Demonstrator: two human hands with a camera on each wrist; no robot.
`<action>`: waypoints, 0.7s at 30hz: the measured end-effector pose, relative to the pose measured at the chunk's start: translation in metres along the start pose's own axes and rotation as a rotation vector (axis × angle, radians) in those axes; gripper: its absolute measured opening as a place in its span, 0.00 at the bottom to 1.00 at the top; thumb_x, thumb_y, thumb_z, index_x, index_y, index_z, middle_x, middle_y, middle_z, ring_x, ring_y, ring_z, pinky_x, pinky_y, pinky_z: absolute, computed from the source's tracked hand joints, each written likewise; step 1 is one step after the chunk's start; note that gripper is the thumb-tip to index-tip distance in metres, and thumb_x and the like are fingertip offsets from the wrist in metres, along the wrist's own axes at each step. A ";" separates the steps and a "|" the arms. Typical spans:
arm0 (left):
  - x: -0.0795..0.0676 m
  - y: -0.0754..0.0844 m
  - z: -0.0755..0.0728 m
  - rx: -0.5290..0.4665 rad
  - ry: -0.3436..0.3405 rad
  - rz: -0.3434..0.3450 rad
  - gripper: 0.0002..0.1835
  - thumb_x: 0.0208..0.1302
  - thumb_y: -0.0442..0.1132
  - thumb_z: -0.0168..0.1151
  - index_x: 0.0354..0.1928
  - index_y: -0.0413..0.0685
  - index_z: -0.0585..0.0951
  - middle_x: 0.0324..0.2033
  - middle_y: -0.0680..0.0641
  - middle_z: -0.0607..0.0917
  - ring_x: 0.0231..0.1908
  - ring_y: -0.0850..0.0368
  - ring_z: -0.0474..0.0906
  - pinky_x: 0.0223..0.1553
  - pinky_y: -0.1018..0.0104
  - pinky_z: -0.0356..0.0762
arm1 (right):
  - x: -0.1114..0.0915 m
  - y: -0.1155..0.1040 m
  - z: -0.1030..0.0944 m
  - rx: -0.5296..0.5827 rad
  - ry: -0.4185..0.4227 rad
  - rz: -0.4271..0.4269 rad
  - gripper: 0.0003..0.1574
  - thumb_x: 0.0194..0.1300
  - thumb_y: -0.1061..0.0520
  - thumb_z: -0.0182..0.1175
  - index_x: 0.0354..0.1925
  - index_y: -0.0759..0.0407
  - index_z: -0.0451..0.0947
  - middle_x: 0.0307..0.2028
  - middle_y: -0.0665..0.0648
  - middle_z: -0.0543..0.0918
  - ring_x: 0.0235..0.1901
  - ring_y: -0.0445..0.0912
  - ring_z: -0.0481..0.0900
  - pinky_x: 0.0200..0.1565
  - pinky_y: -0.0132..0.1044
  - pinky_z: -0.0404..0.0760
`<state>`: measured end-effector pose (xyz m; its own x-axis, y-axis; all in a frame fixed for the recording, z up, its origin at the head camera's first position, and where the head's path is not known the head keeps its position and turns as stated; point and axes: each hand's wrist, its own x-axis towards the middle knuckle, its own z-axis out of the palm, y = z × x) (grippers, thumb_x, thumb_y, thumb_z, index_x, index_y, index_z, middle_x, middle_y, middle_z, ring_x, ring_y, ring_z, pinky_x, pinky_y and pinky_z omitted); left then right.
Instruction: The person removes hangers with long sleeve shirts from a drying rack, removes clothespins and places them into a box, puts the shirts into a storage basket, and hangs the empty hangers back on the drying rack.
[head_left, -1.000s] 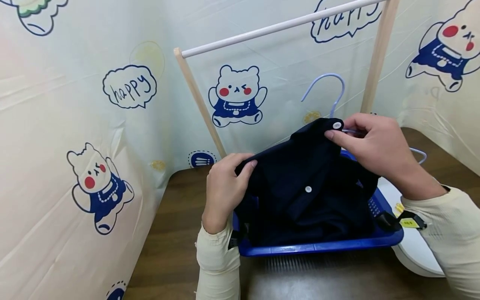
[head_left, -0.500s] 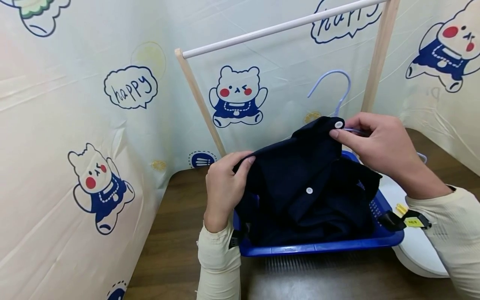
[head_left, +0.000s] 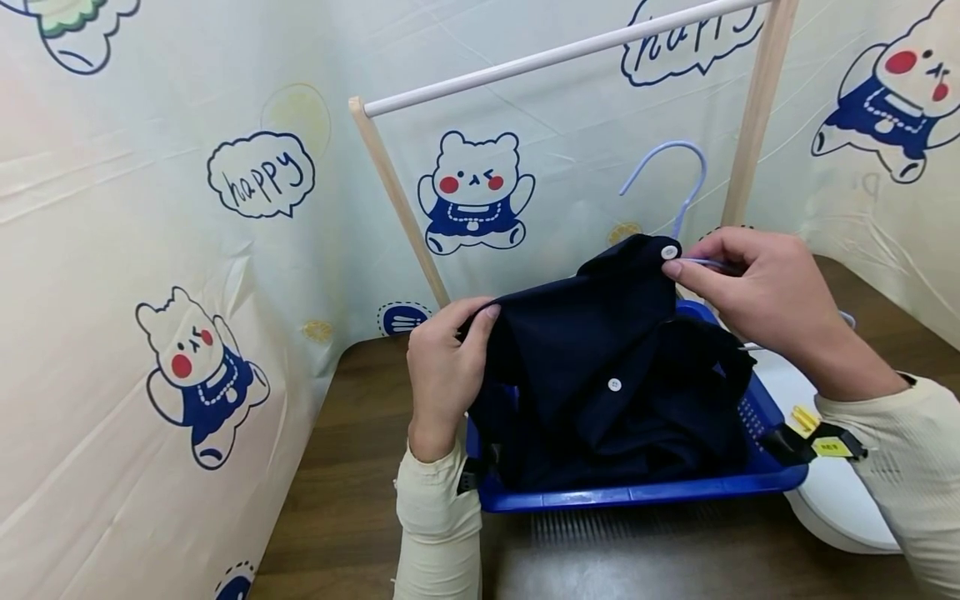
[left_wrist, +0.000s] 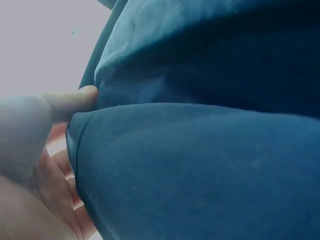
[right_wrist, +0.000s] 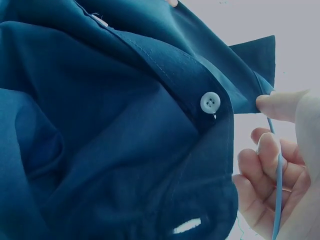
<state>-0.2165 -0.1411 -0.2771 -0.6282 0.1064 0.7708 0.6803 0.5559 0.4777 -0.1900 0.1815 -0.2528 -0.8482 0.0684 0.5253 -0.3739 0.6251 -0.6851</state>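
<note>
A dark navy shirt (head_left: 577,342) with white buttons is held up over a blue basket (head_left: 637,498), its lower part bunched inside. My left hand (head_left: 444,367) pinches the shirt's shoulder edge between thumb and fingers. At the collar, the right hand (head_left: 776,304) pinches cloth near a button together with a light-blue wire hanger (head_left: 705,171). The hanger's hook sticks up above the collar, and its left part is hidden by the shirt. In the right wrist view, the hanger wire (right_wrist: 278,190) runs down past the curled fingers.
Behind the basket stands a rack with a white rail (head_left: 562,57) and wooden posts (head_left: 757,117). A round white object (head_left: 840,500) lies right of the basket on the brown wooden table (head_left: 322,500). Printed cloth (head_left: 285,275) hangs behind and to the left.
My left hand has shifted slightly left and up with the shirt's shoulder. The hanger's hook has moved a little right, away from the collar, and the right hand has shifted slightly right.
</note>
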 end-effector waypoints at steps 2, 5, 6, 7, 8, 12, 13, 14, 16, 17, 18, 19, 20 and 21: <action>0.000 -0.001 0.000 -0.018 0.015 -0.004 0.07 0.70 0.39 0.66 0.42 0.45 0.89 0.39 0.50 0.89 0.42 0.62 0.84 0.45 0.62 0.79 | -0.001 0.001 0.000 0.003 -0.002 0.002 0.13 0.65 0.49 0.71 0.39 0.58 0.87 0.23 0.55 0.78 0.27 0.47 0.70 0.24 0.32 0.66; 0.001 -0.002 0.000 -0.045 0.041 -0.017 0.07 0.70 0.37 0.65 0.41 0.42 0.89 0.37 0.48 0.89 0.40 0.60 0.84 0.45 0.62 0.80 | -0.002 0.002 0.000 0.006 -0.008 0.013 0.14 0.66 0.48 0.70 0.39 0.57 0.87 0.23 0.55 0.79 0.27 0.47 0.70 0.23 0.32 0.67; 0.001 -0.003 0.000 -0.049 0.052 -0.024 0.07 0.70 0.36 0.65 0.41 0.41 0.89 0.37 0.48 0.89 0.39 0.59 0.84 0.44 0.62 0.80 | -0.002 0.002 0.000 0.005 -0.008 0.017 0.14 0.66 0.48 0.69 0.40 0.58 0.87 0.24 0.55 0.79 0.27 0.48 0.70 0.24 0.32 0.67; 0.001 -0.003 0.000 -0.051 0.064 -0.031 0.06 0.70 0.36 0.66 0.40 0.41 0.89 0.37 0.47 0.89 0.39 0.59 0.84 0.44 0.61 0.80 | -0.003 0.002 0.000 0.003 -0.007 0.019 0.14 0.67 0.47 0.69 0.40 0.57 0.87 0.24 0.55 0.79 0.27 0.48 0.70 0.24 0.32 0.67; 0.001 -0.004 0.000 -0.052 0.077 -0.036 0.06 0.70 0.35 0.66 0.40 0.41 0.89 0.36 0.47 0.89 0.38 0.58 0.84 0.43 0.61 0.80 | -0.003 0.002 0.000 0.001 -0.007 0.020 0.15 0.67 0.47 0.69 0.40 0.57 0.87 0.23 0.55 0.78 0.27 0.48 0.70 0.23 0.32 0.67; 0.001 -0.005 0.000 -0.048 0.112 -0.043 0.05 0.68 0.35 0.67 0.39 0.40 0.88 0.35 0.47 0.89 0.37 0.56 0.85 0.41 0.58 0.80 | -0.003 0.004 -0.001 0.007 -0.005 0.025 0.15 0.67 0.47 0.68 0.39 0.58 0.87 0.22 0.55 0.77 0.26 0.48 0.70 0.22 0.34 0.66; 0.001 -0.006 0.000 -0.048 0.116 -0.043 0.05 0.68 0.34 0.67 0.39 0.40 0.88 0.35 0.47 0.89 0.37 0.56 0.85 0.41 0.58 0.80 | -0.004 0.004 -0.001 0.010 -0.006 0.027 0.14 0.68 0.47 0.68 0.39 0.58 0.87 0.22 0.55 0.77 0.25 0.47 0.70 0.21 0.34 0.65; 0.001 -0.006 0.000 -0.049 0.117 -0.044 0.05 0.68 0.34 0.67 0.39 0.40 0.88 0.35 0.47 0.89 0.37 0.56 0.84 0.41 0.59 0.80 | -0.004 0.004 -0.002 0.013 -0.008 0.030 0.14 0.68 0.48 0.68 0.39 0.58 0.87 0.22 0.55 0.77 0.25 0.47 0.70 0.21 0.34 0.65; 0.001 -0.006 0.000 -0.053 0.118 -0.045 0.06 0.68 0.35 0.67 0.39 0.40 0.88 0.35 0.46 0.89 0.36 0.56 0.84 0.40 0.59 0.80 | -0.004 0.005 -0.003 0.022 -0.013 0.037 0.13 0.68 0.48 0.68 0.39 0.57 0.87 0.22 0.55 0.77 0.25 0.47 0.70 0.20 0.35 0.65; 0.001 -0.006 0.000 -0.059 0.120 -0.049 0.06 0.68 0.35 0.67 0.39 0.39 0.88 0.35 0.46 0.89 0.36 0.56 0.84 0.39 0.59 0.80 | -0.005 0.005 -0.003 0.028 -0.017 0.042 0.13 0.68 0.48 0.67 0.38 0.57 0.87 0.22 0.55 0.78 0.25 0.47 0.70 0.20 0.35 0.65; 0.001 -0.006 0.000 -0.064 0.124 -0.053 0.06 0.69 0.35 0.66 0.39 0.39 0.88 0.35 0.46 0.89 0.36 0.56 0.84 0.39 0.59 0.80 | -0.005 0.006 -0.004 0.037 -0.022 0.048 0.13 0.69 0.48 0.67 0.38 0.57 0.86 0.23 0.56 0.78 0.25 0.48 0.71 0.20 0.36 0.66; 0.001 -0.006 0.000 -0.068 0.127 -0.058 0.06 0.69 0.35 0.66 0.39 0.39 0.88 0.35 0.46 0.89 0.36 0.56 0.84 0.39 0.60 0.80 | -0.005 0.006 -0.005 0.043 -0.027 0.057 0.13 0.69 0.48 0.67 0.38 0.57 0.86 0.23 0.56 0.78 0.26 0.48 0.71 0.21 0.36 0.66; 0.001 -0.006 0.000 -0.072 0.129 -0.063 0.07 0.70 0.35 0.65 0.39 0.39 0.88 0.35 0.46 0.89 0.36 0.57 0.84 0.39 0.60 0.80 | -0.005 0.006 -0.006 0.057 -0.030 0.067 0.13 0.69 0.48 0.67 0.38 0.57 0.86 0.24 0.56 0.79 0.27 0.48 0.72 0.21 0.36 0.67; 0.001 -0.006 0.000 -0.076 0.132 -0.066 0.07 0.70 0.36 0.65 0.40 0.38 0.88 0.36 0.46 0.89 0.36 0.57 0.84 0.39 0.60 0.80 | -0.005 0.006 -0.007 0.069 -0.033 0.078 0.13 0.70 0.48 0.66 0.39 0.57 0.86 0.24 0.56 0.80 0.27 0.48 0.72 0.22 0.35 0.68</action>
<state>-0.2213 -0.1445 -0.2795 -0.6205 -0.0407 0.7832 0.6691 0.4935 0.5557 -0.1850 0.1904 -0.2555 -0.8872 0.0877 0.4529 -0.3308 0.5635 -0.7570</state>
